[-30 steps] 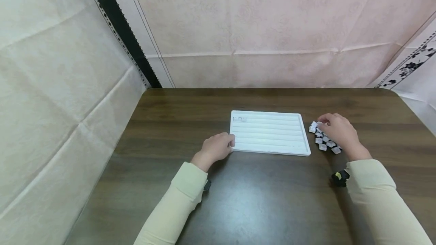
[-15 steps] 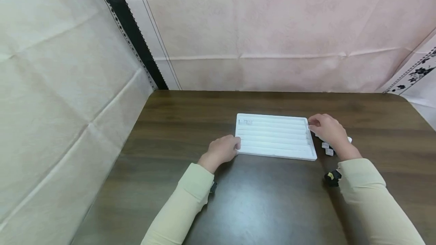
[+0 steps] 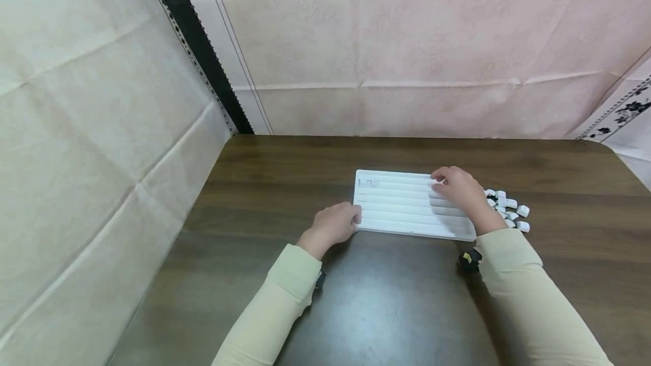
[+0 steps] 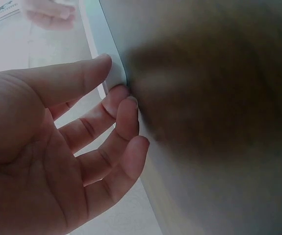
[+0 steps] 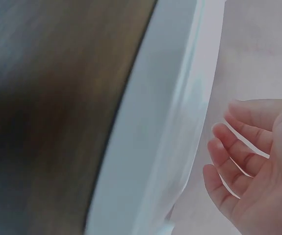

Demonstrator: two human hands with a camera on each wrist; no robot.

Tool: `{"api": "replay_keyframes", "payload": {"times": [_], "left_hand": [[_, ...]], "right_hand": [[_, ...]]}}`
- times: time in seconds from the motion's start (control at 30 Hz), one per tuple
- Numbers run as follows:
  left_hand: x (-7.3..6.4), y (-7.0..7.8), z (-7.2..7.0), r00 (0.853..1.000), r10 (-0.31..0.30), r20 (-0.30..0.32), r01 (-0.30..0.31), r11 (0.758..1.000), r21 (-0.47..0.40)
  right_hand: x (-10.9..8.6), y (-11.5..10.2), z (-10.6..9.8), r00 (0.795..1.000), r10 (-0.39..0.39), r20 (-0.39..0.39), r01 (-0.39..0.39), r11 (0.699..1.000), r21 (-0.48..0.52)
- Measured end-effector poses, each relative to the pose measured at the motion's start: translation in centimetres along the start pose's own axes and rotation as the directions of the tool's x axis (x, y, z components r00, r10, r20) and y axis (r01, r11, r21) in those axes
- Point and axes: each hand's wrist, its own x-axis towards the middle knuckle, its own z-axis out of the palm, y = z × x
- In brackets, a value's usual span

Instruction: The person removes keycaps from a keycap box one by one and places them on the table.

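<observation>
A white rectangular tray [image 3: 407,202] with ridged rows lies on the table, with faint small outlines at its upper left. My left hand [image 3: 333,225] pinches its near-left corner; in the left wrist view, the thumb is on top and fingertips [image 4: 118,98] are at the edge. Over the tray's right part is my right hand [image 3: 460,190], palm down. In the right wrist view its fingers [image 5: 224,152] are bent, with thumb and index tips close together; I cannot tell whether something small is between them. Right of the tray lies a pile of small white blocks [image 3: 511,204], partly hidden behind the right wrist.
The brown wooden table [image 3: 285,185] extends around the tray, its far edge against a pale cloth [image 3: 432,49] hung behind. Another pale cloth [image 3: 91,157] hangs along the left side. A dark device [image 3: 469,260] is on the right wrist.
My right hand has moved left from the pile of white blocks to over the tray's right part. The left hand keeps its hold on the corner. The head view has shifted slightly.
</observation>
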Motion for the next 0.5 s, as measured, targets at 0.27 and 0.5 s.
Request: {"api": "replay_keyframes", "payload": {"times": [0.27, 0.5], "left_hand": [[0.0, -0.1, 0.1, 1.0, 0.006, -0.008, -0.006, 1.0, 0.0], [-0.1, -0.2, 0.1, 1.0, 0.012, -0.008, -0.012, 1.0, -0.011]], "right_hand": [[1.2, -2.8, 1.6, 0.999, -0.052, 0.011, 0.052, 0.998, 0.03], [1.9, -4.1, 2.9, 0.997, -0.079, -0.001, 0.079, 0.996, 0.048]]}}
